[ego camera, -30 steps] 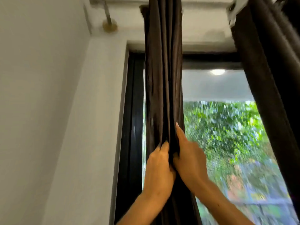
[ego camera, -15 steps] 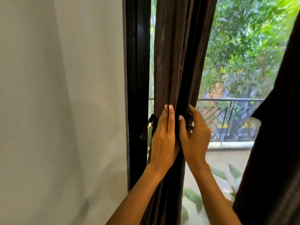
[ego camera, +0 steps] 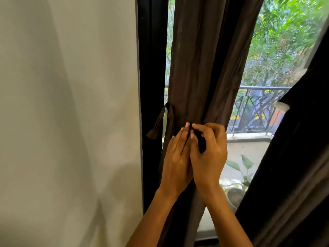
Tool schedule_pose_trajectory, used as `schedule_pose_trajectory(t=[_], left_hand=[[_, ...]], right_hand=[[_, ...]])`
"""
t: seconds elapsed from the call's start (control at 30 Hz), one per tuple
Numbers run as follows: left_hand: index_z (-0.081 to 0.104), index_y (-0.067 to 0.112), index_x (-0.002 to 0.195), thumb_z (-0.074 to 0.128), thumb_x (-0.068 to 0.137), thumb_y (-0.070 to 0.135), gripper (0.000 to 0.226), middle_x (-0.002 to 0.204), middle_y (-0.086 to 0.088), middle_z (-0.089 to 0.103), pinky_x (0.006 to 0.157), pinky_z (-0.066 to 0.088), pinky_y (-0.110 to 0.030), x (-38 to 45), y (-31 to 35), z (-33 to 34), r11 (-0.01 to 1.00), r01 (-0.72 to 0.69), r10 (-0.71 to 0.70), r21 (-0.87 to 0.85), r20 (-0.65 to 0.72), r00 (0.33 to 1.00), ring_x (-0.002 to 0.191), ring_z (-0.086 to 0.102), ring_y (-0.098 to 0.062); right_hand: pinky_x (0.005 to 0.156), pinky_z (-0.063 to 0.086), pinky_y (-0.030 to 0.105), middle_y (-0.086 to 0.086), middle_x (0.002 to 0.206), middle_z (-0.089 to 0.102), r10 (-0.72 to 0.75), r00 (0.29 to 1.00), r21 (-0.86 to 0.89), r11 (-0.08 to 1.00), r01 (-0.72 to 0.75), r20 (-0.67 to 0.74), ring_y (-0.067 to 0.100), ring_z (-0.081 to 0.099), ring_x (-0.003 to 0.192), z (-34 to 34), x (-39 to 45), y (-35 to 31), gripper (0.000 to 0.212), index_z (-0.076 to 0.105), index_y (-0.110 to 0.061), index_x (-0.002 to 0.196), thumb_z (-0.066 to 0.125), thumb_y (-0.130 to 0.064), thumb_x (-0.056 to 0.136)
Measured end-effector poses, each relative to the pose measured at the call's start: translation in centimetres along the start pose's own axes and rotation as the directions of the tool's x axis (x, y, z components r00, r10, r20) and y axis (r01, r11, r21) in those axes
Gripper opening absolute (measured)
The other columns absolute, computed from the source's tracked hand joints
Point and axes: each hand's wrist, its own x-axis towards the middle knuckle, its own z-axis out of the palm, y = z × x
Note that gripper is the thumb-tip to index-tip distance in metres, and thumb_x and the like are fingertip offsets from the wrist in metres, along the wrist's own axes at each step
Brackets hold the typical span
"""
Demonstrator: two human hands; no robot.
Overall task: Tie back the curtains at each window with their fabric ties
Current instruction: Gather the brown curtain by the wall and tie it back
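A dark brown curtain hangs gathered into a narrow column in front of the window. A fabric tie of the same brown cloth loops out from the curtain's left edge and hangs down. My left hand lies on the front of the gathered curtain with its fingers straight. Right beside it, my right hand has its fingers curled and pinches a dark fold of the curtain cloth at the bundle's middle. The two hands touch each other.
A black window frame stands just left of the curtain, and a plain white wall beyond it. A second dark curtain hangs at the right. Outside are a balcony railing, trees and potted leaves.
My view has dropped from the curtain top to its middle. Both hands slid down the gathered curtain, and my right hand's fingers have curled in to pinch the cloth.
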Motion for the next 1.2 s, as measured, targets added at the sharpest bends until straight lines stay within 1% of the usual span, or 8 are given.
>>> schedule_pose_trajectory(t=[0.17, 0.47, 0.57, 0.7, 0.8, 0.93, 1.07, 1.2], left_hand=[[0.056, 0.006, 0.126, 0.049, 0.096, 0.013, 0.032, 0.14, -0.009, 0.047, 0.107, 0.039, -0.039, -0.9, -0.5, -1.9, 1.0, 0.013, -0.011, 0.011, -0.17, 0.985, 0.134, 0.04, -0.021], [0.063, 0.014, 0.112, 0.057, 0.093, 0.018, 0.021, 0.125, -0.002, 0.054, 0.095, 0.046, -0.03, 3.0, -0.5, -4.1, 0.961, 0.261, -0.275, -0.091, -0.402, 0.873, 0.119, 0.045, -0.009], [0.063, 0.015, 0.113, 0.065, 0.088, 0.027, 0.028, 0.12, 0.002, 0.058, 0.094, 0.045, -0.026, 4.7, -0.5, -5.0, 0.941, 0.291, -0.334, -0.173, -0.334, 0.881, 0.116, 0.046, -0.009], [0.061, 0.023, 0.118, 0.065, 0.076, 0.05, 0.05, 0.112, 0.014, 0.063, 0.093, 0.044, -0.017, 6.5, -0.6, -5.6, 0.841, 0.369, -0.427, -0.396, -0.067, 0.902, 0.11, 0.055, -0.004], [0.055, 0.025, 0.126, 0.072, 0.076, 0.038, 0.054, 0.113, 0.018, 0.063, 0.088, 0.037, -0.001, 7.2, -1.2, -4.9, 0.778, 0.427, -0.446, -0.461, 0.073, 0.892, 0.11, 0.054, 0.007], [0.052, 0.017, 0.133, 0.073, 0.081, 0.024, 0.057, 0.127, 0.009, 0.058, 0.095, 0.035, -0.003, 9.1, -2.5, -3.6, 0.772, 0.461, -0.406, -0.438, 0.218, 0.888, 0.12, 0.05, 0.0], [0.07, 0.014, 0.108, 0.07, 0.083, 0.01, 0.026, 0.098, 0.008, 0.071, 0.086, 0.05, -0.016, 9.7, -2.7, -3.1, 0.792, 0.395, -0.382, -0.466, 0.128, 0.915, 0.096, 0.064, -0.001], [0.074, 0.015, 0.096, 0.068, 0.084, 0.008, 0.015, 0.088, 0.012, 0.073, 0.076, 0.048, -0.01, 8.5, -3.0, -4.5, 0.803, 0.324, -0.316, -0.501, 0.103, 0.943, 0.085, 0.067, 0.001]], right_hand=[[0.066, 0.05, 0.024, -0.003, 0.105, 0.059, 0.045, 0.998, -0.048, 0.998, -0.043, 0.04, 0.014, 0.061, 0.084, -1.2, 0.1, -0.3, 0.02, 0.068, -0.015, 0.108, 0.067, -0.019, 0.088], [0.06, 0.047, 0.013, -0.012, 0.095, 0.06, -0.004, 1.0, -0.024, 1.0, 0.004, -0.025, -0.001, 0.06, 0.076, -2.4, 1.3, -2.4, 0.024, 0.068, -0.017, 0.097, 0.069, -0.034, 0.08], [0.059, 0.047, 0.014, -0.012, 0.095, 0.058, -0.008, 1.0, -0.047, 0.999, 0.007, -0.026, -0.001, 0.06, 0.074, -2.4, 1.1, -2.4, 0.021, 0.067, -0.017, 0.096, 0.072, -0.027, 0.078], [0.064, 0.049, 0.014, -0.008, 0.099, 0.061, -0.002, 1.0, -0.084, 0.996, 0.001, -0.011, 0.002, 0.06, 0.08, -2.4, 1.0, -1.9, 0.019, 0.067, -0.015, 0.098, 0.072, -0.017, 0.08], [0.072, 0.053, 0.022, -0.005, 0.106, 0.064, 0.03, 1.0, -0.12, 0.992, -0.029, 0.007, 0.009, 0.062, 0.092, -2.3, 1.0, -1.5, 0.022, 0.067, -0.015, 0.103, 0.071, -0.017, 0.082], [0.078, 0.057, 0.037, -0.003, 0.113, 0.066, 0.069, 0.997, -0.158, 0.985, -0.064, 0.023, 0.014, 0.064, 0.102, -1.5, 1.1, -1.1, 0.027, 0.066, -0.015, 0.11, 0.071, -0.017, 0.084], [0.074, 0.056, 0.037, -0.002, 0.114, 0.067, 0.09, 0.995, -0.21, 0.974, -0.082, 0.029, 0.019, 0.066, 0.099, -0.5, 1.5, -0.6, 0.029, 0.065, -0.016, 0.114, 0.071, -0.02, 0.085], [0.067, 0.054, 0.031, -0.006, 0.1, 0.07, 0.114, 0.993, -0.195, 0.975, -0.105, 0.037, 0.014, 0.067, 0.087, 0.3, 2.1, -0.7, 0.028, 0.065, -0.018, 0.112, 0.07, -0.027, 0.086]])
